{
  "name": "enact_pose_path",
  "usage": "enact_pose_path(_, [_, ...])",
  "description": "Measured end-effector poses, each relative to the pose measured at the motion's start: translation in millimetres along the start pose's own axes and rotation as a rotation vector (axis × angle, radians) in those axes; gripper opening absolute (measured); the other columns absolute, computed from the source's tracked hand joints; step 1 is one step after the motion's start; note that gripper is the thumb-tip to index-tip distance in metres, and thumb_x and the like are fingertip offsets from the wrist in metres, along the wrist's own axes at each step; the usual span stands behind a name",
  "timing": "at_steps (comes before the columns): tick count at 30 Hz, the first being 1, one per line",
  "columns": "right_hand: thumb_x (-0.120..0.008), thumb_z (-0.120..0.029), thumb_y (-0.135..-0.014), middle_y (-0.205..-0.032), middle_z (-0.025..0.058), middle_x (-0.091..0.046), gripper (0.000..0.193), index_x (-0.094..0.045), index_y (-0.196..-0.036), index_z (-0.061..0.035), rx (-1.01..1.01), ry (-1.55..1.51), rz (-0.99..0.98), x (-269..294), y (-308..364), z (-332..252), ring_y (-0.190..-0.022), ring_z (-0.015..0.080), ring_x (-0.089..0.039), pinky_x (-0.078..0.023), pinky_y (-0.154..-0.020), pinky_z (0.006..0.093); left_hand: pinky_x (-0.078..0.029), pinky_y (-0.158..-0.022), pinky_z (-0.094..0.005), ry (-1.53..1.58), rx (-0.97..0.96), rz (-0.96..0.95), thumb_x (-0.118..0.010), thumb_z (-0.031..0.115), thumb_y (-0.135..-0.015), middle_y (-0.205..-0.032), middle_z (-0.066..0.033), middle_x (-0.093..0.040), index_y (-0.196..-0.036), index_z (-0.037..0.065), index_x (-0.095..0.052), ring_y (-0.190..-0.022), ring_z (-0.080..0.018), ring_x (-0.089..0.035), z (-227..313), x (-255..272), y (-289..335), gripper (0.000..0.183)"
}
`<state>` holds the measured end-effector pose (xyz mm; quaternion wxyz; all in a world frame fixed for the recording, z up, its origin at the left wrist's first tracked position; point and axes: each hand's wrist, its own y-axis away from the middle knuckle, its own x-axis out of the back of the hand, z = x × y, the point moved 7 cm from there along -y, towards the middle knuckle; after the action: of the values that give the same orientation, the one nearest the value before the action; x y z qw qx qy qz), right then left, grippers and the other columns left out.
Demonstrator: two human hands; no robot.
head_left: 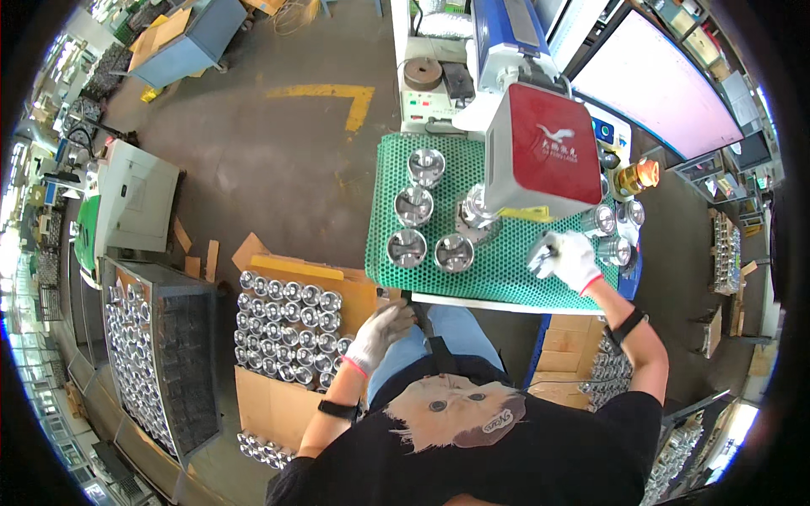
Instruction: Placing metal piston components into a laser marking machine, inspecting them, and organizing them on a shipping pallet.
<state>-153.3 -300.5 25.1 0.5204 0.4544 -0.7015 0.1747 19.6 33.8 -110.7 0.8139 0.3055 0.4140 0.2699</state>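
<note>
My right hand (572, 257), in a white glove, grips a shiny metal piston (541, 255) over the right part of the green perforated mat (515, 278). My left hand (384, 331), also gloved, is by the table's front edge above my lap; its fingers look loosely stretched and no held thing shows. Several pistons (413, 207) stand on the left of the mat. Another piston (477, 205) sits on a round fixture beneath the red and grey machine head (540, 148). More pistons (613, 250) stand at the mat's right edge.
Rows of pistons (291, 325) lie on cardboard at lower left, beside a metal cart (190, 363) full of pistons. An orange-capped bottle (637, 177) stands right of the machine, below a large bright screen (662, 84). More pistons (609, 371) are at lower right.
</note>
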Motion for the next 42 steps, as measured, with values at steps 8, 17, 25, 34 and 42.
enact_pose_path(8, [-0.061, -0.012, -0.087, -0.101, 0.0110, -0.065, 0.040, -0.052, -0.121, 0.0060, -0.453, -1.673, -0.403, -62, 33, -145, -0.085, 0.0156, -0.067, -0.057, -0.070, 0.0280, -0.042, -0.102, -0.0437, 0.387, 0.029, -0.793, -0.058, 0.042, -0.092, -0.138, -0.0089, -0.050, -0.139, 0.007, -0.040, -0.125, -0.0243, -0.048, 42, -113, 26, 0.061])
enact_pose_path(17, [-0.067, -0.021, -0.081, -0.098, 0.0090, -0.066, 0.045, -0.059, -0.118, 0.0023, -0.252, -1.064, -0.422, -51, 2, -132, -0.081, 0.0142, -0.063, -0.053, -0.072, 0.0271, -0.057, -0.083, -0.0377, 0.734, 0.150, -0.630, -0.057, 0.037, -0.094, -0.124, -0.0101, -0.061, -0.130, 0.009, -0.049, -0.106, -0.0252, -0.063, 75, -128, 33, 0.046])
enact_pose_path(25, [-0.079, -0.017, -0.073, -0.116, 0.0099, -0.058, 0.066, -0.047, -0.131, -0.0075, -0.171, -1.238, -0.184, -63, 1, -93, -0.104, 0.0185, -0.058, -0.049, -0.089, 0.0325, -0.044, -0.049, -0.0221, -0.119, 0.033, -0.117, -0.058, 0.047, -0.092, -0.080, -0.0037, -0.064, -0.109, 0.007, -0.061, -0.059, -0.0114, -0.059, 35, -148, -22, 0.043])
enact_pose_path(34, [-0.052, -0.045, -0.094, -0.108, 0.0165, -0.064, 0.047, -0.056, -0.115, -0.0037, -0.990, -2.209, 0.183, -120, 102, 30, -0.094, 0.0302, -0.065, -0.058, -0.074, 0.0424, -0.049, -0.082, -0.0407, -1.654, -1.066, 0.120, -0.072, 0.040, -0.071, -0.109, -0.0136, -0.056, -0.111, 0.003, -0.058, -0.104, -0.0318, -0.055, 133, -236, -112, 0.056])
enact_pose_path(42, [-0.058, -0.034, -0.092, -0.108, 0.0126, -0.065, 0.035, -0.058, -0.116, -0.0090, -0.720, -1.781, 0.370, -106, 17, 70, -0.096, 0.0267, -0.065, -0.058, -0.070, 0.0398, -0.050, -0.082, -0.0419, -0.805, -0.804, 0.110, -0.067, 0.028, -0.078, -0.109, -0.0209, -0.057, -0.117, 0.005, -0.055, -0.092, -0.0363, -0.062, 134, -170, -173, 0.047])
